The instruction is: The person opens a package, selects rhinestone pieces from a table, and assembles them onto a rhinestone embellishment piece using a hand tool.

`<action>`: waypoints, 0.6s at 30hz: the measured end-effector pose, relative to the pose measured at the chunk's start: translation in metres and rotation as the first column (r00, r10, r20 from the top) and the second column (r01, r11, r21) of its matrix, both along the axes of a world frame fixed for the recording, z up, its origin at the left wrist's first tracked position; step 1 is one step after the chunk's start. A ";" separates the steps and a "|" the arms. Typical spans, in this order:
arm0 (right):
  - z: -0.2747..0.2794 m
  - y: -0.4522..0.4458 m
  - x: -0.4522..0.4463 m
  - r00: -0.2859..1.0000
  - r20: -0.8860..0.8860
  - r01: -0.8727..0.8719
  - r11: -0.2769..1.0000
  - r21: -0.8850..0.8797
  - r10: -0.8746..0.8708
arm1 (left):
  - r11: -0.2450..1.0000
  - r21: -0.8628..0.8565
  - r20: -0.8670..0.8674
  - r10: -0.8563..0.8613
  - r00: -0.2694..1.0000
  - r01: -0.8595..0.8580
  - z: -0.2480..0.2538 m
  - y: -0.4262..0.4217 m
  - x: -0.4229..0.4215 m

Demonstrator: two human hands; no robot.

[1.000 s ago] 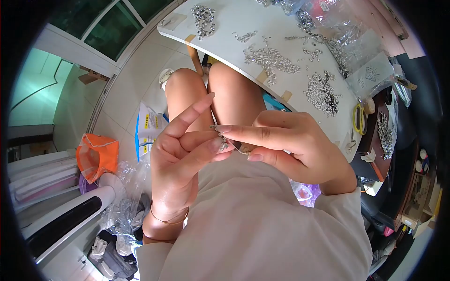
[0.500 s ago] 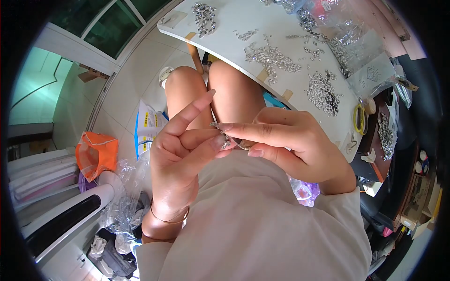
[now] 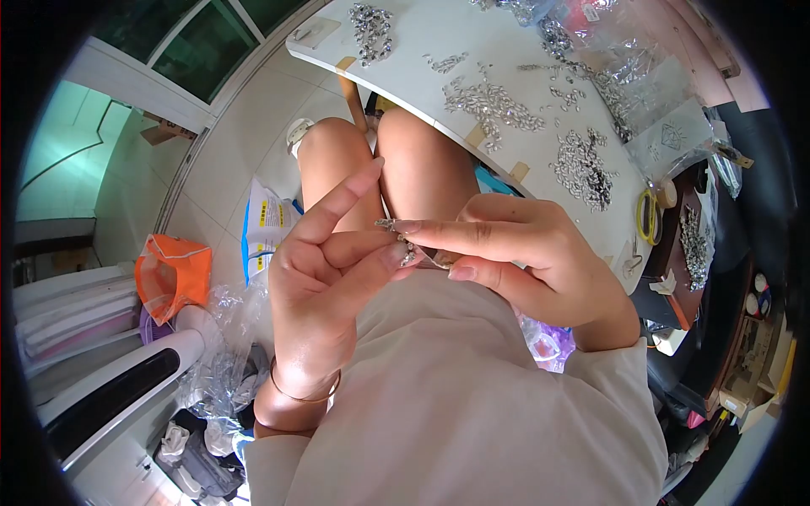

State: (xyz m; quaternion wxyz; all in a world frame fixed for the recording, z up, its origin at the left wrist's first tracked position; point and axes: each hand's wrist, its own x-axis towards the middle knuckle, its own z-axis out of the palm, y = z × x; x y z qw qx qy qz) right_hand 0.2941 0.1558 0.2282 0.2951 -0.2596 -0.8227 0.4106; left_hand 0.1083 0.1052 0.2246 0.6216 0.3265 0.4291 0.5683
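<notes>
Above my lap, my left hand (image 3: 314, 270) pinches a small silvery rhinestone piece (image 3: 408, 251) between thumb and a bent finger, while its index finger stretches out and away. My right hand (image 3: 544, 261) comes in from the other side, its index fingertip pressed against the upper end of the same piece. Below that, the right thumb is bent close to it. Fingertips cover most of the piece, so its full shape is hidden. A thin bracelet (image 3: 304, 398) circles my left wrist.
The white table (image 3: 405, 88) carries loose crystal heaps (image 3: 494, 101), another pile (image 3: 584, 169) and a cluster (image 3: 369, 34). Plastic bags (image 3: 671, 135) and yellow-handled scissors (image 3: 648, 218) lie at its right side. An orange bag (image 3: 173, 274) stands at left on the floor.
Both hands keep nearly the same pose around the rhinestone piece. Its upper end shows slightly more above the right index fingertip; the view has shifted a little.
</notes>
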 end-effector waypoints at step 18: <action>-0.003 -0.002 -0.003 0.998 -0.006 0.055 0.995 0.083 -0.055 | 1.000 -0.028 0.012 -0.009 1.000 0.009 0.002 0.000 -0.001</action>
